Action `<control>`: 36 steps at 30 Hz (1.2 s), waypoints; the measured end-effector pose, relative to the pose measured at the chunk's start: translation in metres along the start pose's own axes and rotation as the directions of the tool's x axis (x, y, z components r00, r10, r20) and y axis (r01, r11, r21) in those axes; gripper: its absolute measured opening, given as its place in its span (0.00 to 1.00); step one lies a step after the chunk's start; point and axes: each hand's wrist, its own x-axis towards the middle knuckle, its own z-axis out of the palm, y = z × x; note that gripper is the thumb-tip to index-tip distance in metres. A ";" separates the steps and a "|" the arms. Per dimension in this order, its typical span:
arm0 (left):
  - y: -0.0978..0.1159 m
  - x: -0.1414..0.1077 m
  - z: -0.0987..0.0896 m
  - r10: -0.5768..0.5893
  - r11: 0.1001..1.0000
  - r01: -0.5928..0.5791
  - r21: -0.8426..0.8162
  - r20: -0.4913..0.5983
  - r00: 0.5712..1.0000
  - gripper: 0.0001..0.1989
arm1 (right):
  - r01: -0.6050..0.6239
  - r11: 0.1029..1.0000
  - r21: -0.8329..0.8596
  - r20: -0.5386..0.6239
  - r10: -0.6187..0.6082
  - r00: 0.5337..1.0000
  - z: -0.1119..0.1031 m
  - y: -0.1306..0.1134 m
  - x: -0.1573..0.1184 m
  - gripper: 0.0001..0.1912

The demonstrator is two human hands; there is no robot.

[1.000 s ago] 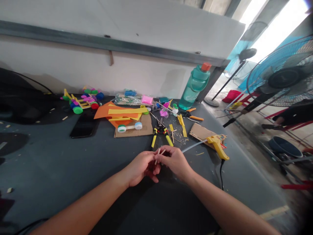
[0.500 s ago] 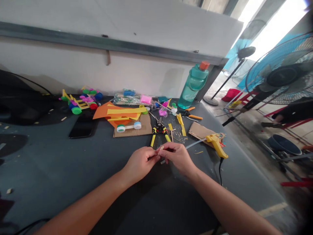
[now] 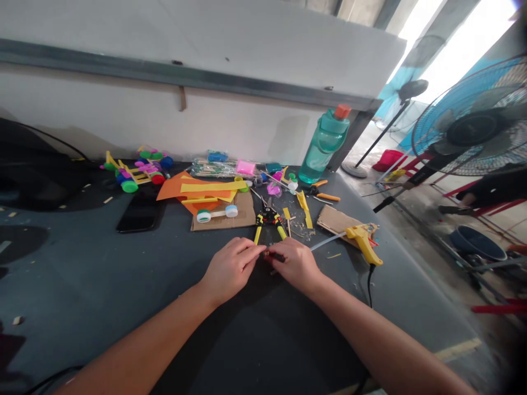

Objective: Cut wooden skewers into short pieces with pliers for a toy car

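Observation:
My left hand (image 3: 234,267) and my right hand (image 3: 297,265) meet at the fingertips over the dark table. Both are closed in a pinch. Between the right fingers shows a small pale wooden piece (image 3: 267,253), mostly hidden; whether the left fingertips also grip it is unclear. Just beyond them lie yellow-and-black pliers (image 3: 269,216), jaws pointing away. To their left, a pair of bottle-cap wheels on an axle (image 3: 217,214) rests on brown cardboard (image 3: 247,211). Off to the right is a yellow glue gun (image 3: 364,241) with its clear glue stick pointing toward my right hand.
Orange and yellow paper (image 3: 197,189), a black phone (image 3: 139,211) and small colourful toy cars (image 3: 138,170) lie at the left. A teal bottle (image 3: 324,145) stands by the wall. Orange-handled cutters (image 3: 327,193) lie near the right edge. Fans (image 3: 469,129) stand beyond the table.
My fingers have shifted their hold, and the pale wooden piece, seen between both hands before, is now mostly covered. My left hand has moved slightly left.

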 end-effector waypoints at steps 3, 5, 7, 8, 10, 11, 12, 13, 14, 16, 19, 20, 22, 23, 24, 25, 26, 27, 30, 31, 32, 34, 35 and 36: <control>0.000 -0.001 0.000 0.048 0.999 -0.048 0.021 -0.009 0.999 0.15 | -0.009 1.000 -0.008 -0.002 0.009 1.000 0.000 0.001 0.000 0.06; 0.000 -0.001 0.000 0.079 0.996 -0.079 0.052 -0.002 0.997 0.15 | -0.014 1.000 0.006 -0.002 0.014 1.000 0.000 0.001 0.000 0.07; 0.000 -0.002 0.000 0.106 0.990 -0.107 0.090 0.020 0.994 0.16 | -0.008 1.000 0.013 0.005 0.008 1.000 -0.001 0.001 0.000 0.08; 0.000 -0.002 0.000 0.116 0.987 -0.119 0.105 0.030 0.993 0.17 | -0.001 1.000 0.014 0.008 0.001 1.000 -0.001 0.001 0.000 0.09; 0.001 -0.002 -0.001 0.130 0.983 -0.134 0.124 0.042 0.991 0.17 | 0.015 1.000 0.018 0.009 -0.015 1.000 -0.002 0.001 0.000 0.09; 0.001 -0.002 -0.001 0.133 0.982 -0.138 0.128 0.045 0.990 0.17 | 0.025 0.999 0.021 0.008 -0.025 1.000 -0.003 0.000 0.000 0.09; 0.001 -0.002 -0.001 0.133 0.982 -0.139 0.130 0.048 0.990 0.17 | 0.036 0.999 0.025 0.010 -0.036 0.999 -0.003 0.000 0.000 0.09; 0.002 -0.002 -0.001 0.132 0.982 -0.138 0.129 0.052 0.990 0.17 | 0.046 0.999 0.027 0.011 -0.047 0.999 -0.004 0.000 0.000 0.09; 0.002 -0.002 -0.001 0.131 0.982 -0.137 0.127 0.057 0.990 0.17 | 0.055 0.998 0.026 0.013 -0.056 0.998 -0.004 -0.001 0.000 0.10; 0.003 -0.001 -0.002 0.125 0.985 -0.132 0.114 0.066 0.990 0.18 | 0.067 0.998 0.020 0.012 -0.067 0.998 -0.004 -0.001 0.000 0.10; 0.002 -0.001 -0.001 0.108 0.990 -0.113 0.078 0.066 0.992 0.18 | 0.062 0.998 0.016 -0.001 -0.062 0.998 -0.003 -0.001 0.000 0.10; 0.002 -0.001 -0.001 0.102 0.992 -0.106 0.064 0.063 0.993 0.19 | 0.054 0.998 0.018 -0.005 -0.054 0.999 -0.003 -0.001 0.000 0.10; 0.000 -0.001 0.000 0.085 0.996 -0.087 0.038 0.052 0.995 0.19 | 0.033 0.999 0.022 -0.006 -0.033 0.999 -0.002 0.000 -0.001 0.10; -0.002 -0.001 0.001 0.074 0.997 -0.076 0.029 0.043 0.996 0.19 | 0.024 0.999 0.023 -0.005 -0.024 1.000 -0.002 0.000 -0.001 0.09; -0.003 -0.001 0.001 0.066 0.998 -0.067 0.022 0.032 0.997 0.19 | 0.016 1.000 0.025 -0.004 -0.016 1.000 -0.002 0.001 -0.001 0.09; -0.004 -0.001 0.001 0.060 0.998 -0.060 0.018 0.020 0.998 0.19 | 0.010 1.000 0.025 -0.005 -0.009 1.000 -0.001 0.001 -0.001 0.08; -0.005 -0.002 0.001 0.057 0.998 -0.057 0.015 0.009 0.998 0.19 | 0.004 1.000 0.026 -0.007 -0.004 1.000 -0.001 0.001 0.000 0.08; -0.005 -0.002 0.001 0.060 0.998 -0.060 0.011 0.001 0.998 0.19 | 0.001 1.000 0.025 -0.011 -0.001 1.000 -0.001 0.002 0.000 0.07; -0.006 -0.002 0.000 0.083 0.997 -0.083 0.005 0.011 0.997 0.20 | -0.002 1.000 0.013 -0.014 0.002 1.000 -0.001 0.003 0.000 0.08; -0.005 -0.002 0.000 0.091 0.996 -0.091 0.010 0.023 0.996 0.20 | -0.001 1.000 0.008 -0.016 0.001 1.000 -0.001 0.003 0.000 0.09; -0.005 -0.001 0.000 0.100 0.995 -0.101 0.020 0.037 0.994 0.20 | 0.001 1.000 0.005 -0.020 -0.001 1.000 0.000 0.003 0.000 0.09; -0.004 -0.001 -0.001 0.116 0.992 -0.119 0.052 0.057 0.992 0.20 | 0.002 1.000 0.005 -0.027 -0.002 1.000 0.000 0.002 -0.001 0.09; -0.003 -0.001 -0.001 0.123 0.990 -0.127 0.068 0.063 0.990 0.20 | 0.004 1.000 0.010 -0.031 -0.004 1.000 0.000 0.002 -0.001 0.08; -0.003 0.000 -0.002 0.128 0.988 -0.133 0.082 0.066 0.990 0.20 | 0.005 1.000 0.017 -0.035 -0.005 0.999 0.000 0.002 -0.001 0.08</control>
